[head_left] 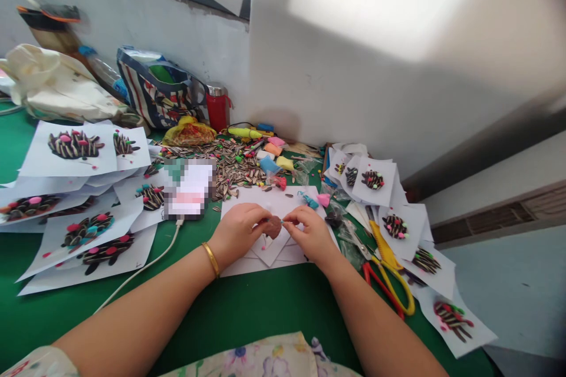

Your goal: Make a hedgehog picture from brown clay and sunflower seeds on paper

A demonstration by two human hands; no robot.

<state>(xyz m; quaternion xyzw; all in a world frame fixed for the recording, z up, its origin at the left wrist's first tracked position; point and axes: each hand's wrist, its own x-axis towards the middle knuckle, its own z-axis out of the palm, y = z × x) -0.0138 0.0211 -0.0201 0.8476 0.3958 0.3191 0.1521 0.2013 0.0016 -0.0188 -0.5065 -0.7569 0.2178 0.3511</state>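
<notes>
Between my hands is a brown lump of modelling clay (275, 226), flattened and rounded. My left hand (241, 230) pinches it from the left between thumb and fingers. From the other side, the fingertips of my right hand (309, 230) close on a tiny teal bit (282, 221) at the lump's edge; whether it touches the lump I cannot tell. Beneath them lie white paper sheets (239, 265), the top one turned at an angle with a small pink dot on it. Just beyond my right hand sit blue clay (308, 200) and pink clay (324, 199).
Sunflower seeds (234, 162) spread across the green table (247, 306). Sheets with seed-and-clay hedgehogs (84, 230) pile up left, more sheets (395, 227) right. Scissors (389, 283) lie by my right forearm. A phone (190, 188) trails a white cable (163, 256). A red flask (217, 107) stands behind.
</notes>
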